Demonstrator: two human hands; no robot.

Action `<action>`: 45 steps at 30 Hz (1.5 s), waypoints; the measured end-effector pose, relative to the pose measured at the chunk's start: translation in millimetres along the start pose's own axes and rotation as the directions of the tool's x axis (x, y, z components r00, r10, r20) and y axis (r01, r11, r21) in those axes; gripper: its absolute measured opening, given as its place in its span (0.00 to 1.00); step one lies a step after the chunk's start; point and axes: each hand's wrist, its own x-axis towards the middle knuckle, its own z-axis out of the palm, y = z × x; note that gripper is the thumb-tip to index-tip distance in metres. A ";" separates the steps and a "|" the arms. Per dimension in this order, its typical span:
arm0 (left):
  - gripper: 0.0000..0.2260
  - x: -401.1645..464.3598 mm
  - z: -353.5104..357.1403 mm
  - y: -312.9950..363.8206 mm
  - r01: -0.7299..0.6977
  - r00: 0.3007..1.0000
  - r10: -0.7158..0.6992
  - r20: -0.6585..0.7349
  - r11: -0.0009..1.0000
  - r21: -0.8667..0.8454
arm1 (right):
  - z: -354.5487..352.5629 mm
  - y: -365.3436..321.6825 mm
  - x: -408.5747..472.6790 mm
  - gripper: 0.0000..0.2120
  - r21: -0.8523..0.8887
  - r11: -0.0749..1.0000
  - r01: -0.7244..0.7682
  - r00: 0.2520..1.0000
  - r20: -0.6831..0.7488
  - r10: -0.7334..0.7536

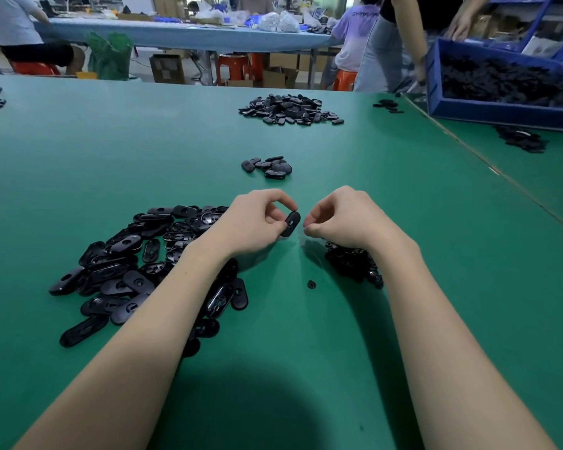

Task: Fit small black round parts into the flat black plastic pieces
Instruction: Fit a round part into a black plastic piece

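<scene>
Flat oval piece (291,223) is pinched upright between left hand (257,222) thumb and forefinger, hole presented rightward. Right hand (342,219) fingertips are curled just beside it, probably pinching a round part; part unseen.

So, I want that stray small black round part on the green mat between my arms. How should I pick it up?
Pinch the small black round part by its rim from above: it lies flat and alone on the mat.
</scene>
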 end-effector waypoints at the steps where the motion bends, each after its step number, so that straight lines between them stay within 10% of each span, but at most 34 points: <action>1: 0.10 -0.2 0.0 0.2 0.009 1.000 -0.009 0.000 1.000 -0.009 | 0.0 -0.3 -0.2 0.02 0.008 1.000 0.003 1.000 0.006 -0.003; 14: 0.08 0.7 -2.1 -0.3 0.044 0.999 -0.042 0.024 0.996 -0.080 | -0.2 1.9 0.2 0.04 0.254 0.967 -0.006 0.994 -0.108 0.035; 45: 0.13 1.6 -7.1 -4.9 0.119 0.984 -0.056 0.168 0.909 -0.399 | 4.9 -5.9 -1.1 0.03 0.246 0.969 0.008 0.998 -0.065 0.008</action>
